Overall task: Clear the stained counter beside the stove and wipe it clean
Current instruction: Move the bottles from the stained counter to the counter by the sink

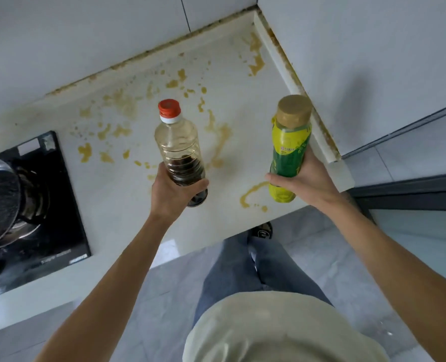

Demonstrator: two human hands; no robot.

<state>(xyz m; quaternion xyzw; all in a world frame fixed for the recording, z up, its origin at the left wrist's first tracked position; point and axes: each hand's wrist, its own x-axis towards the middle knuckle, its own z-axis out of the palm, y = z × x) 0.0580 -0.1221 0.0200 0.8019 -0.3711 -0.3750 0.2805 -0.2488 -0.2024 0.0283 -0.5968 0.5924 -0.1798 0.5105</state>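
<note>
At the far left a pot [0, 202] sits on the black stove [60, 205]. Over the stained counter [138, 118], the left hand [175, 189] grips a clear bottle [180, 150] holding dark liquid. To its right, the right hand [302, 178] holds a yellow-green bottle [289, 142] near the counter's right edge.

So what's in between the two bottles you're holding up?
In the head view, only stained counter shows between the red-capped bottle and the green bottle: yellow-brown splotches, nothing standing there.
</note>
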